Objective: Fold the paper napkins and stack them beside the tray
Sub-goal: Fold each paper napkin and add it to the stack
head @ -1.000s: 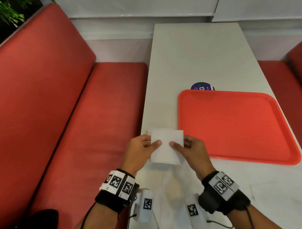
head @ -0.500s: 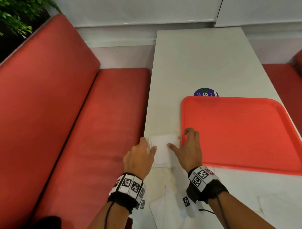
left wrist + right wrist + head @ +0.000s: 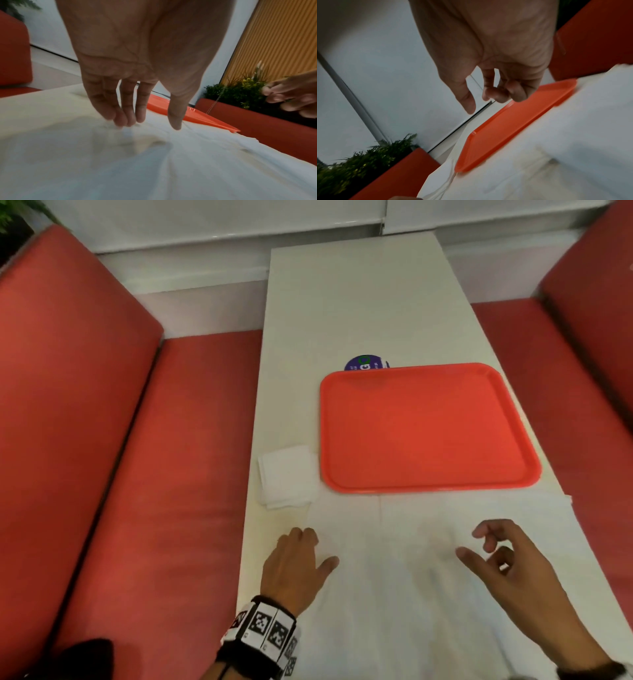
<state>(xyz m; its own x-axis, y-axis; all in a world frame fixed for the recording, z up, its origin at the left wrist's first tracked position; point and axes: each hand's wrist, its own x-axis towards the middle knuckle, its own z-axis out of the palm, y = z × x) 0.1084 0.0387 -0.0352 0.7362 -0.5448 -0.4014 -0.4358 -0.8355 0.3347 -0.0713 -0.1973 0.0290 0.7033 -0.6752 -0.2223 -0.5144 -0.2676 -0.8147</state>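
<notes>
Head view: folded napkins (image 3: 287, 475) stack just left of the tray (image 3: 428, 426); unfolded napkins (image 3: 411, 594) lie on its near side. Thin, limp, easily torn; best pinched at a corner. Left hand (image 3: 294, 566) hovers low, fingers relaxed, empty. Right hand (image 3: 507, 563) hovers, loosely curled, empty.

folded napkins (image 3: 288, 475) beside tray (image 3: 428, 484), hands (image 3: 294, 563) empty

left hand (image 3: 294, 563) palm down with fingers lowered and relaxed, right hand (image 3: 510, 566) raised with fingers loosely curled, both empty.
</notes>
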